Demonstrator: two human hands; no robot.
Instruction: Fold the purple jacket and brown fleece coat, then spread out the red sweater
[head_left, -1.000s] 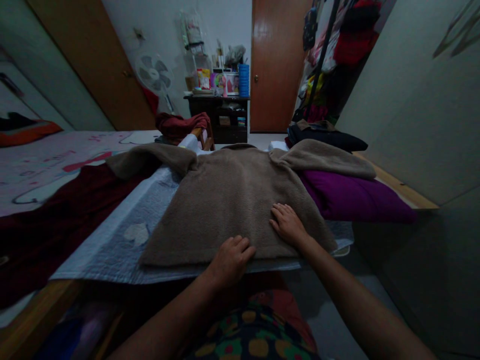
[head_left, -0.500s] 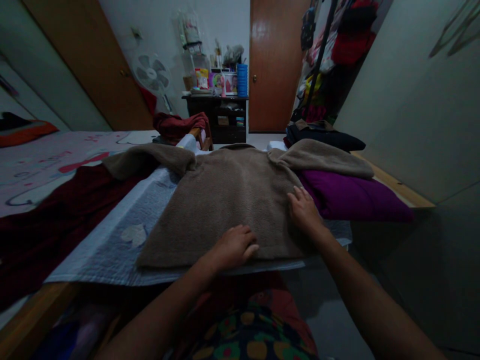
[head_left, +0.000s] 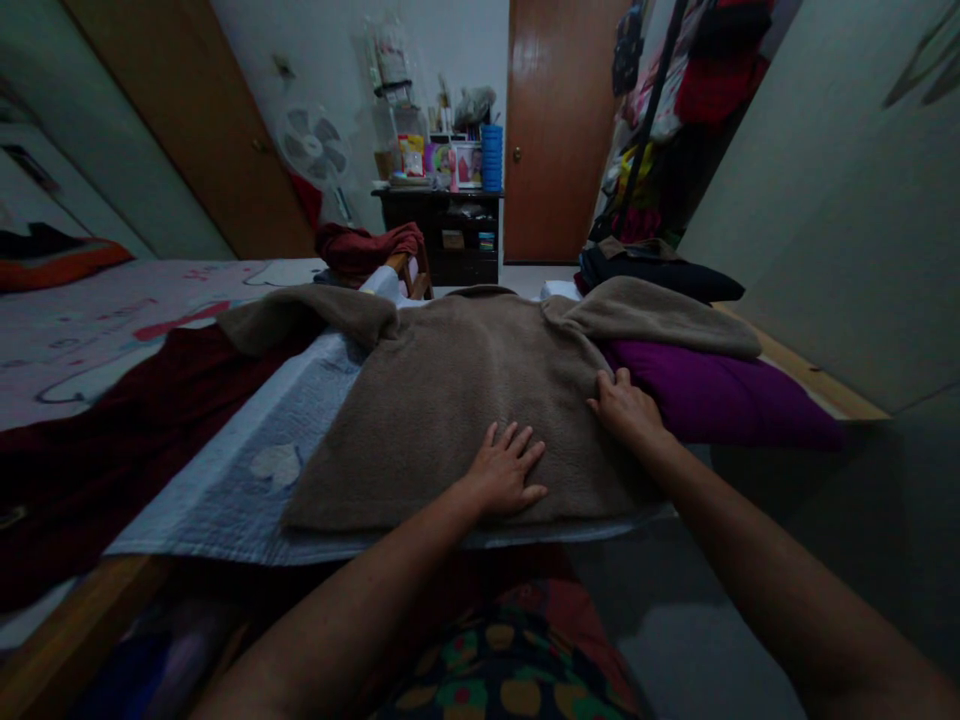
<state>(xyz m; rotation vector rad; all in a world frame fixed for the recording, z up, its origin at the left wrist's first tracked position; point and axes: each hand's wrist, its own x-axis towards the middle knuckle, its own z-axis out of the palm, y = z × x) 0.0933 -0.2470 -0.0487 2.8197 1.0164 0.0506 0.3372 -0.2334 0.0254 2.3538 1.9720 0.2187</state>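
Observation:
A brown fleecy garment [head_left: 435,410] lies spread out on a pale blue quilted cloth [head_left: 217,490], its two sleeves stretched to the sides. My left hand [head_left: 506,470] rests flat on the lower middle of the garment, fingers spread. At the garment's right edge is my right hand [head_left: 626,408], its fingers apart and touching the fabric. The right sleeve lies over a folded purple cloth [head_left: 735,400]. The left sleeve reaches across a dark red cloth [head_left: 150,420].
On the left is a bed with a pink patterned sheet [head_left: 187,285]. Dark folded clothes [head_left: 660,270] are stacked at the back right. Farther back stand a black shelf [head_left: 442,225] and a white fan [head_left: 315,145].
My left hand has moved right and its fingers have spread on the garment. My right hand has shifted slightly right along the garment's edge. The view has shifted a little.

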